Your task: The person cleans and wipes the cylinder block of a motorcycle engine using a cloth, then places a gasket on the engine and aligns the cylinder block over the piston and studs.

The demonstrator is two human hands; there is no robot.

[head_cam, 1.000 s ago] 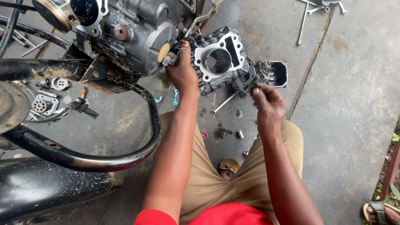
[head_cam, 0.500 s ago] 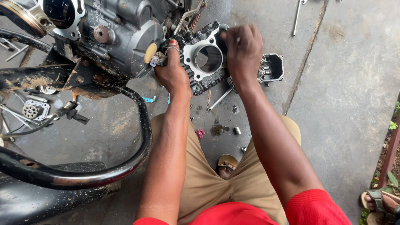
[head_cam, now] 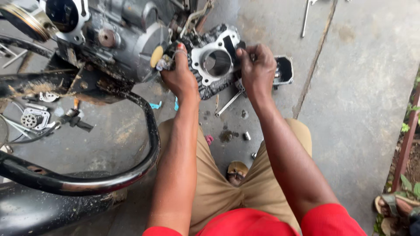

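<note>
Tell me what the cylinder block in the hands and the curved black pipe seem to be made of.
Cylinder block: looks like cast metal, probably aluminium, with a dull silver face, dark grimy fins and a smooth bore. Curved black pipe: seems to be steel tube with glossy black paint that catches highlights, though it may be a coating.

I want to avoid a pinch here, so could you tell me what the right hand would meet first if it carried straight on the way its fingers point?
The right hand points up and left, fingertips already at the rim of the engine cylinder block. It would likely press onto that first, though depth is unclear.
</note>
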